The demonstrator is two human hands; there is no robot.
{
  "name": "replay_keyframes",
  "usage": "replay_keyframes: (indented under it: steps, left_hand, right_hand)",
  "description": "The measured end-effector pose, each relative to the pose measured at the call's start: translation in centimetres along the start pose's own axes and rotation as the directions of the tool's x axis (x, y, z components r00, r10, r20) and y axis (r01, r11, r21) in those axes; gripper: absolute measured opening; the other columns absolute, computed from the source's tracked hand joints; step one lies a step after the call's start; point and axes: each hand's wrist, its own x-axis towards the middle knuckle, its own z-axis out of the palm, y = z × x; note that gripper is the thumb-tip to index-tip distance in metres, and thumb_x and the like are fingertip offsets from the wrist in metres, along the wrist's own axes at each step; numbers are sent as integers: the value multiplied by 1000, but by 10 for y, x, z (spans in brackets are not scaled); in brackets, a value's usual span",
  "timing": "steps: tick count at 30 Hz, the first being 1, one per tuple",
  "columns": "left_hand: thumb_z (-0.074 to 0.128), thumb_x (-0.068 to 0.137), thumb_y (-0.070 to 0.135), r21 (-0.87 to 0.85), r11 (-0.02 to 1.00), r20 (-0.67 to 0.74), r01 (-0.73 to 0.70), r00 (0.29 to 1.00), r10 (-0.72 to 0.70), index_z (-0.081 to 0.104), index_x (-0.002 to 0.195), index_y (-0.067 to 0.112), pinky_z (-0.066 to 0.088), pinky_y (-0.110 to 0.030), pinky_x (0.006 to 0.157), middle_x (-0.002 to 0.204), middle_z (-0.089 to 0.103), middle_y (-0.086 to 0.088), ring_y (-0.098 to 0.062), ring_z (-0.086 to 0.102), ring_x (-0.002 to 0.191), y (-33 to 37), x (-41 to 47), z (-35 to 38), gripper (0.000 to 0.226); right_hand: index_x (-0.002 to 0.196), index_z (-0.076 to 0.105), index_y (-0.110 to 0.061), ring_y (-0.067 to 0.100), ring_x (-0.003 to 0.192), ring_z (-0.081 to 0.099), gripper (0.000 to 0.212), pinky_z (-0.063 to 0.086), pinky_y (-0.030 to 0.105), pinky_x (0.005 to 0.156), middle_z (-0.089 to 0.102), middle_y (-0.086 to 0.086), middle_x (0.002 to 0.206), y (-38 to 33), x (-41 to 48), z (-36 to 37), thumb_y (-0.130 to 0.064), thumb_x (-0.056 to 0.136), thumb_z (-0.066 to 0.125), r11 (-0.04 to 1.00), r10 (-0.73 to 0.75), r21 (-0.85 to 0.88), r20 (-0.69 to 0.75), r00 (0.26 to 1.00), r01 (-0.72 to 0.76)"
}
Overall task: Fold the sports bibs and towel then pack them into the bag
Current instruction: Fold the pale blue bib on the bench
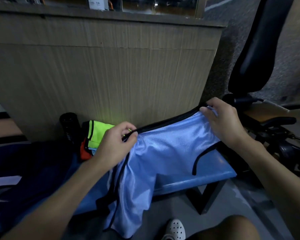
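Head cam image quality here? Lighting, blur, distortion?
Head view: dim overall, left side nearly black; shiny light blue mesh bib and neon yellow bib brightest; wide-angle bends the beige ribbed wall panel; mild blur along the blue bib's hanging edge.

Light blue bib (163, 153) – left side covered by the left forearm; bench (215, 175) seat beneath it largely hidden
Folded stack: neon yellow bib (97, 134) over orange bib (85, 152), near ends masked by the left hand (116, 144); number of pieces cannot be told
Dark bag (33, 163) – cut off by the left edge, outline lost in shadow
Black cylinder (70, 125): lettering too small to be read, base hidden by the stack
White box (96, 3): cut off by the top edge, print blurred
Chair back (255, 49): cut off at the top edge
White shoe (175, 229): cut off by the bottom edge
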Motion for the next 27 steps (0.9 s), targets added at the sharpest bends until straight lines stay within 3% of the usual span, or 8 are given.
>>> replay_keyframes:
  steps: [3,7,11,14,18,22,24,27]
  left_hand:
    - [61,80,35,234,962,183,-141,978,99,63,85,31,54,-37,82,77,69,13,-9,67,80,33,26,-30,7]
    - [63,83,35,529,757,367,-384,908,204,62,88,32,52,-36,76,82,65,17,-9,63,83,85,69,-48,5]
    - [59,89,32,469,741,498,-480,837,227,63,96,28,50,-35,78,89,65,15,-11,61,84,69,112,8,9]
    - [58,87,29,267,893,573,-363,804,156,63,93,23,52,-37,78,82,67,6,-12,63,78,4,123,84,10]
    - [61,94,30,337,920,555,-202,831,-21,61,103,27,52,-36,81,90,65,7,-21,66,93,-88,115,171,10]
    - [57,96,31,424,899,494,-109,860,-129,58,109,26,53,-42,81,105,69,0,-26,65,99,-141,110,225,13]
    - [56,97,28,480,863,468,-158,878,-99,59,117,21,48,-43,88,114,67,-1,-28,62,106,-155,104,240,21]
    - [53,94,35,582,763,443,-281,896,-8,63,115,17,48,-43,81,101,67,-1,-28,63,94,-170,98,252,30]
  right_hand:
    - [92,56,0,29,76,57,24,42,35,67,61,18,83,2,5,1,-23,97,59,1000,-3,-10,-26,1000,3]
    - [86,57,-2,9,60,45,21,36,15,52,54,8,70,15,14,0,-19,96,60,998,20,54,-46,999,-17]
    - [84,57,-1,8,59,42,25,36,27,58,51,10,68,67,28,-4,-23,96,61,997,77,15,-45,996,-77]
    - [93,62,-2,16,64,50,23,36,29,57,52,5,69,123,42,2,-25,97,59,986,160,-51,48,986,-158]
    - [78,54,-6,12,63,51,25,36,14,50,52,2,70,195,49,40,-23,95,60,960,270,-143,228,935,-242]
    - [76,49,-22,23,76,56,23,40,33,62,54,-1,74,261,44,100,-28,95,60,923,376,-195,279,884,-331]
    - [99,55,-20,29,93,60,15,46,38,75,62,4,93,281,37,124,-33,95,60,895,443,-211,316,839,-393]
    - [142,35,-17,30,124,49,62,38,44,97,52,7,137,299,24,150,-44,92,60,872,471,-337,384,795,-354]
